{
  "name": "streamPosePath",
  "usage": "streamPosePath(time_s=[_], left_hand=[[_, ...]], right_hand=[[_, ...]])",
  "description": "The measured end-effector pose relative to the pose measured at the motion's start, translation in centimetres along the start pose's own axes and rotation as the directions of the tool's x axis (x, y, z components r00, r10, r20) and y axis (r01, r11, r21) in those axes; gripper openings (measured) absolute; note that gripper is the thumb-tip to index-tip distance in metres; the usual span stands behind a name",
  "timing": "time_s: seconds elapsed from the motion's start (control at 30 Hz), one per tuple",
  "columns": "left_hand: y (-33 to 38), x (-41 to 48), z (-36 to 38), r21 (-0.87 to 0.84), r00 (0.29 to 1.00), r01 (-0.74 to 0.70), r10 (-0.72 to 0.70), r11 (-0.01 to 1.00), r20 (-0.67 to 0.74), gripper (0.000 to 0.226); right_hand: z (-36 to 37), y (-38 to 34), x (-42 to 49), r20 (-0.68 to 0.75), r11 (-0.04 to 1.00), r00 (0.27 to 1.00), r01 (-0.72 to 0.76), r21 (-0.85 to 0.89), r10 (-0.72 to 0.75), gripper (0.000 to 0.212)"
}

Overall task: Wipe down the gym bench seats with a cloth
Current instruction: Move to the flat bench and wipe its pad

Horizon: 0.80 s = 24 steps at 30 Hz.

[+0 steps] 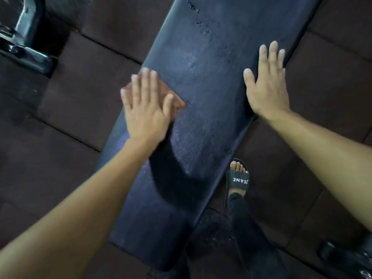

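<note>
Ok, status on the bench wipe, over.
Left hand flat on cloth, left edge of bench. Right hand flat on right edge. Droplets at far end, nothing blocking.

a dark padded bench seat (201,97) carries a brown cloth (177,101) near its left edge, on dark floor tiles (80,109).

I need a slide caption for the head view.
Left hand presses a cloth on the bench seat; right hand rests flat.

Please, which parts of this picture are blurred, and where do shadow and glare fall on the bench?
Head view: the left hand and the cloth under it are smeared; the right hand is sharper. Head view: a dark shadow lies on the bench pad just right of the left forearm; pale sheen shows on the pad's middle; the corners are dim.
</note>
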<state>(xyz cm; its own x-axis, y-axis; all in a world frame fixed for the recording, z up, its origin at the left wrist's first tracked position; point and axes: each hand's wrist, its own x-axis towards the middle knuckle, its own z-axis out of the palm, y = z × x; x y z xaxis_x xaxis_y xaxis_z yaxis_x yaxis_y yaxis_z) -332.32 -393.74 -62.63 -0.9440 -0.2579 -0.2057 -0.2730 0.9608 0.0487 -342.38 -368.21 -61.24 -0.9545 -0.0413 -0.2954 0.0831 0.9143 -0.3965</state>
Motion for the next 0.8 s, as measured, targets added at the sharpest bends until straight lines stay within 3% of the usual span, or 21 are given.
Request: streamPosePath(time_s=[0.07, 0.1, 0.2, 0.3, 0.4, 0.47, 0.57, 0.63, 0.67, 0.73, 0.8], left_hand=[[0.9, 1.3, -0.2, -0.012, 0.989, 0.151, -0.151, 0.989, -0.009, 0.069], [2.3, 0.7, -0.1, 0.002, 0.989, 0.145, -0.144, 0.989, -0.027, 0.069], [8.7, -4.4, 0.8, 0.041, 0.990, -0.137, 0.136, 0.990, 0.022, 0.069], [12.1, -8.0, 1.0, 0.039, 0.892, -0.442, 0.434, 0.896, 0.129, 0.070], [9.2, -4.8, 0.2, 0.056, 0.811, -0.582, 0.573, 0.811, 0.117, 0.070], [6.1, -0.9, -0.5, 0.083, 0.872, -0.489, 0.484, 0.868, 0.079, 0.069], [4.3, 4.3, -1.1, 0.049, 0.994, -0.103, 0.102, 0.993, 0.033, 0.067], [6.8, 5.2, -0.9, 0.033, 0.994, 0.110, -0.109, 0.993, -0.027, 0.067], [8.8, 5.0, -0.8, 0.028, 0.988, 0.148, -0.147, 0.989, -0.046, 0.068], [13.3, 3.2, -0.4, 0.034, 0.998, 0.051, -0.050, 0.998, -0.027, 0.069], [17.4, 0.7, -0.1, 0.045, 0.981, -0.190, 0.188, 0.981, 0.046, 0.071]], right_hand=[[0.0, 0.4, 0.0, 0.026, 0.999, 1.000, 0.011, 0.052, -0.012, 0.063], [0.0, 0.6, -0.1, 0.027, 0.997, 0.999, 0.015, 0.071, -0.017, 0.064], [-0.2, 0.7, -0.1, 0.015, 0.996, 1.000, 0.023, 0.089, -0.025, 0.064], [-0.2, 0.7, -0.2, 0.002, 0.993, 1.000, 0.027, 0.112, -0.027, 0.064], [-0.5, 0.8, -0.2, 0.004, 0.994, 0.999, 0.045, 0.102, -0.046, 0.063], [-1.1, 1.1, -0.1, 0.004, 0.995, 0.998, 0.058, 0.086, -0.058, 0.060], [-2.2, 1.8, 0.1, 0.016, 0.990, 0.996, 0.090, 0.108, -0.093, 0.054], [-2.8, 2.1, 0.3, 0.033, 0.986, 0.994, 0.097, 0.134, -0.102, 0.050], [-3.1, 2.3, 0.5, 0.032, 0.985, 0.994, 0.097, 0.140, -0.103, 0.048], [-3.9, 2.6, 1.4, -0.008, 0.982, 0.993, 0.120, 0.147, -0.120, 0.041], [-5.0, 3.2, 3.2, -0.064, 0.981, 0.989, 0.144, 0.130, -0.137, 0.037]])
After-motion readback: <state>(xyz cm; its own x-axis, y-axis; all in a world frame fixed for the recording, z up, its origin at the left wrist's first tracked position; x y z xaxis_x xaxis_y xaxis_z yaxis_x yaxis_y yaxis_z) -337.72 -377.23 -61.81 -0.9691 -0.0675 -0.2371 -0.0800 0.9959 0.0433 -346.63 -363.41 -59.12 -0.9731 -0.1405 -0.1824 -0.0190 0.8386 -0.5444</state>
